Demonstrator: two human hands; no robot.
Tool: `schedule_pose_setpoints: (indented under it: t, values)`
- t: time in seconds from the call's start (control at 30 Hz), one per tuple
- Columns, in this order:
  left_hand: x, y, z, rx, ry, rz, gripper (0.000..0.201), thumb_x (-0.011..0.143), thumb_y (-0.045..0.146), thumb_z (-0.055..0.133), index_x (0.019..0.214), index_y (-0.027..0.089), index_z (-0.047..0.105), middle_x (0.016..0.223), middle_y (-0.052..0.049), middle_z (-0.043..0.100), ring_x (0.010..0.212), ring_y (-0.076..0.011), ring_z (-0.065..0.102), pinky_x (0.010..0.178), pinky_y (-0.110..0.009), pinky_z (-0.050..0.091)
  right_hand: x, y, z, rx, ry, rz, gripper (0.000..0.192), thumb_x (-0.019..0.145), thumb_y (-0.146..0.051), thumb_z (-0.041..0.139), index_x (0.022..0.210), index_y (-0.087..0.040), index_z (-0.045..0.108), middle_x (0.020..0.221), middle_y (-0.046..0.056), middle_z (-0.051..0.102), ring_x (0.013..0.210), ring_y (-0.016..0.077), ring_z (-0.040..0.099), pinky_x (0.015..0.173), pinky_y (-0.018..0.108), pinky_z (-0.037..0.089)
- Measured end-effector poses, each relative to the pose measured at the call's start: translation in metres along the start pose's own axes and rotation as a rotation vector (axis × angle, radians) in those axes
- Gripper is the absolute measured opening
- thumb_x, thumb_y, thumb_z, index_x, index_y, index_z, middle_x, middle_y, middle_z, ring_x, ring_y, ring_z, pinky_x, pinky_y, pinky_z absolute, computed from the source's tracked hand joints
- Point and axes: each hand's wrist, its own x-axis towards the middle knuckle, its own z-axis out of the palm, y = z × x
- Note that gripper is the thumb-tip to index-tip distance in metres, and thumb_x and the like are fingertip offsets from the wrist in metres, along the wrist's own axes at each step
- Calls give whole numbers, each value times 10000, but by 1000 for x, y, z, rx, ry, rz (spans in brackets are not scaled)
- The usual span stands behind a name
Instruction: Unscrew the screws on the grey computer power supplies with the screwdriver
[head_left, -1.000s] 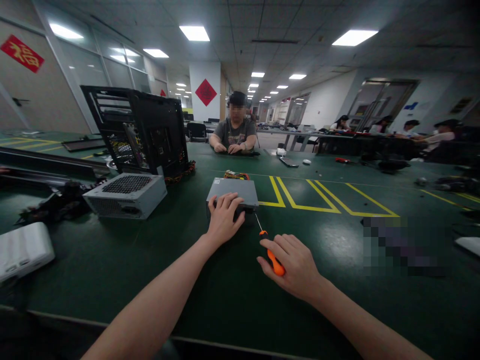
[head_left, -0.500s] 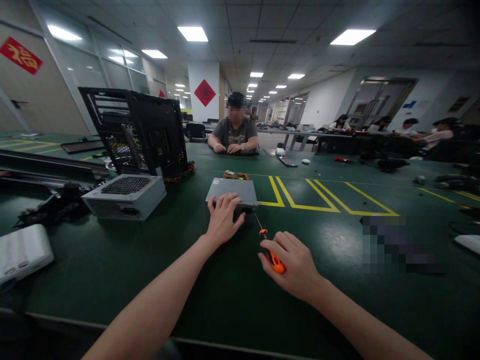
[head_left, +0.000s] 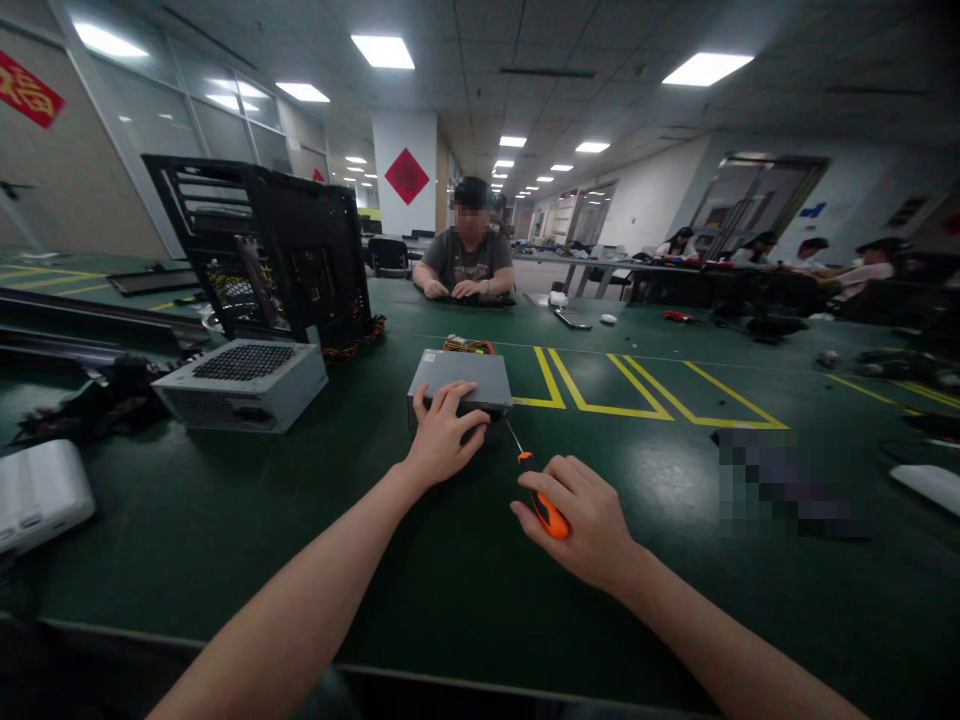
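Observation:
A flat grey metal box (head_left: 465, 375) lies on the green table (head_left: 450, 560) in front of me, coloured wires showing behind it. My left hand (head_left: 441, 435) rests on the box's near edge, fingers spread over its top. My right hand (head_left: 581, 515) grips the orange handle of a screwdriver (head_left: 536, 495). The thin shaft points up-left, and its tip is at the box's near right corner.
A second grey power supply (head_left: 244, 385) sits to the left, an open black computer case (head_left: 277, 255) behind it. A white device (head_left: 41, 490) lies at far left. A person (head_left: 469, 255) sits across the table. Yellow floor-style lines (head_left: 615, 385) mark the table.
Both hands hold almost the same pose. The view has tilted slightly, shifting everything a little up and left in the picture.

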Motion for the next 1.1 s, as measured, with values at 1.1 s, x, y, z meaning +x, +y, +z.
schedule_pose_setpoints:
  t: [1.1]
  values:
    - [0,5,1,-66,-6,-19,209,768,300,560,931,344,684,1291,14,476,1208,-248,375,1061,-541,43,-2,-1,2,-46,18,-21,204,826,-256,458,901,-132,602,735,44,558,639,137,465,604,269,348]
